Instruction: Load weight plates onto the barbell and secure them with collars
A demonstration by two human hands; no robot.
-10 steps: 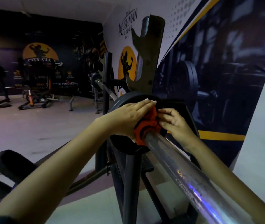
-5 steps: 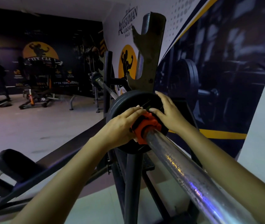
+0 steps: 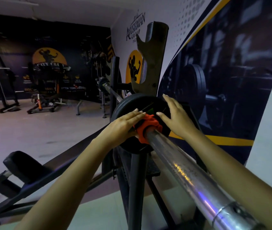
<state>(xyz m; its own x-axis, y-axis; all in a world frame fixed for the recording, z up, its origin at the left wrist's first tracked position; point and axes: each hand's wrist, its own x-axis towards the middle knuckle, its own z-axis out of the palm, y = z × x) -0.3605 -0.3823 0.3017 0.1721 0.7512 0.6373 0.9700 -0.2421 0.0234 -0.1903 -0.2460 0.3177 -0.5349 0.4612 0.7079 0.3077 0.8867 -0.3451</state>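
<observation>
The barbell (image 3: 190, 176) is being framed between both forearms. Further along, the orange collar (image 3: 147, 128) is being touched by the left hand (image 3: 123, 125), fingers straight, gripping nothing. Just right of the collar, the weight plate (image 3: 127, 105) is being pressed by the right hand (image 3: 175, 118), fingers spread flat. Beyond the fingertips, the bar is being carried by the rack upright (image 3: 155, 63).

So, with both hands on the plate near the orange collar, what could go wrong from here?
The collar may not be locked: its lever is hard to see, so the plate could slide along the bar. The left hand touches the collar and the right hand presses the plate beside it, so they might get pinched if either shifts.
</observation>
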